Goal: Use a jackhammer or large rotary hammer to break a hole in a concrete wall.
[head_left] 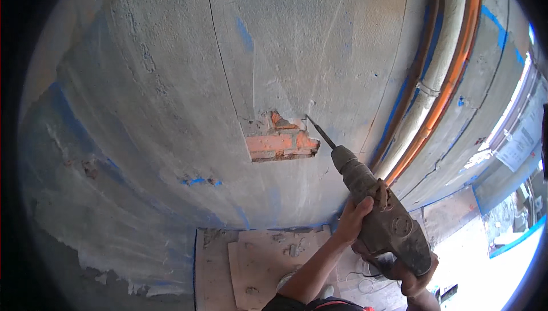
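Note:
A dusty rotary hammer drill (394, 222) points up and to the left, its long thin bit (321, 132) reaching the grey plastered wall (319, 43). The bit's tip meets the wall just above and right of a chipped-out patch of orange brick (279, 144). My left hand (355, 219) is closed round the front of the drill's body, behind the chuck. At the back, my right hand (419, 277) grips the rear handle; its fingers are partly hidden by the tool. Thin dark lines run down the plaster on both sides of the patch.
Right of the patch, a white pipe (436, 65) and an orange pipe (456, 83) run down the wall. Below, rubble bits (294, 249) lie on board sheeting (257, 265) over the floor. A bright opening with a window (516, 134) is at far right.

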Motion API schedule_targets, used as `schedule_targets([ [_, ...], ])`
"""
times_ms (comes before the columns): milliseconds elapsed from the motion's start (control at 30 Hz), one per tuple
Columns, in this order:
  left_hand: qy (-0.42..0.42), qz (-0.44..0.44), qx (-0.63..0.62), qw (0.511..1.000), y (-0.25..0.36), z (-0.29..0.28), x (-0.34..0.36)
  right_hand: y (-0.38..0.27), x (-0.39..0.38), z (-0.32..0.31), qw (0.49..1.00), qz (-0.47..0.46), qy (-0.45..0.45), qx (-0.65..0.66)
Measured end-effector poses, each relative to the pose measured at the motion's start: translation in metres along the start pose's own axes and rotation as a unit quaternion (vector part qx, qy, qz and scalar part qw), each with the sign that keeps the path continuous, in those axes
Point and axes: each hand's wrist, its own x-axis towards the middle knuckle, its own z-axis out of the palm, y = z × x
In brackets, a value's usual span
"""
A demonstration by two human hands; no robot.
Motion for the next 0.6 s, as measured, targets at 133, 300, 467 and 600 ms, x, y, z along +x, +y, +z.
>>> schedule_targets([
  [133, -0.060, -0.016, -0.039, 0.997, 0.023, -0.004, -0.008, -0.014, -0.011, 0.023, 0.998, 0.030, 0.047, -0.039],
  [300, -0.035, -0.017, -0.033, 0.999, 0.046, 0.014, -0.025, -0.021, -0.017, 0.023, 0.996, -0.042, 0.000, -0.075],
  [467, 0.013, -0.059, 0.021, 0.998, 0.049, 0.023, -0.016, -0.016, -0.008, 0.015, 0.997, 0.055, 0.051, 0.018],
  [600, 0.001, -0.083, 0.033, 0.996, 0.033, 0.036, 0.003, 0.029, -0.010, -0.036, 0.996, 0.070, 0.058, 0.026],
])
